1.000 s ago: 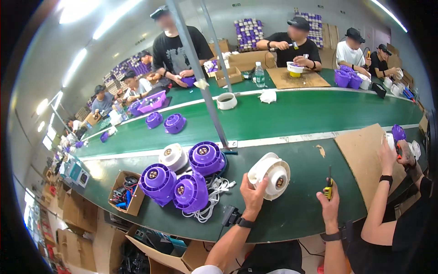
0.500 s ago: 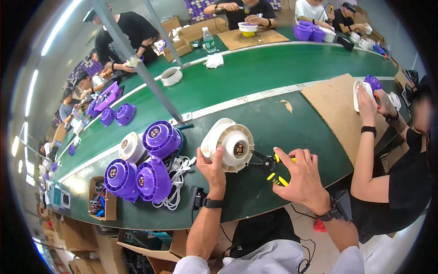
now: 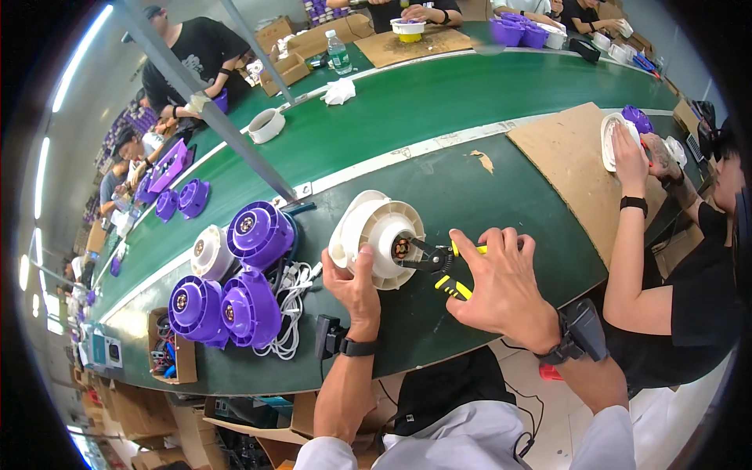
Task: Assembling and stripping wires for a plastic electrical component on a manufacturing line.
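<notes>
A round white plastic housing (image 3: 384,218) with a ribbed rim stands tilted on the green table, its hub turned toward the right. Coppery metal (image 3: 401,248) shows in the hub's middle. My left hand (image 3: 354,288) is closed on the housing's lower left side, thumb on the near face. Over the table to the right, my right hand (image 3: 501,286) grips pliers (image 3: 443,262) with black jaws and yellow-and-black handles. The handles are spread and the jaws are parted, reaching to the hub around the coppery part. Whether they touch it I cannot tell.
Several purple housings (image 3: 252,307), another white one (image 3: 210,252) and a white cable bundle (image 3: 294,301) lie left. Beyond is a box of tools (image 3: 185,356). A metal post (image 3: 251,149) rises behind. Cardboard (image 3: 568,160) and a co-worker's arm (image 3: 636,235) are at right.
The pliers' jaws have moved from the housing's rim in to its hub, carried left by my right hand. My left hand still holds the housing. The whole view has shifted slightly.
</notes>
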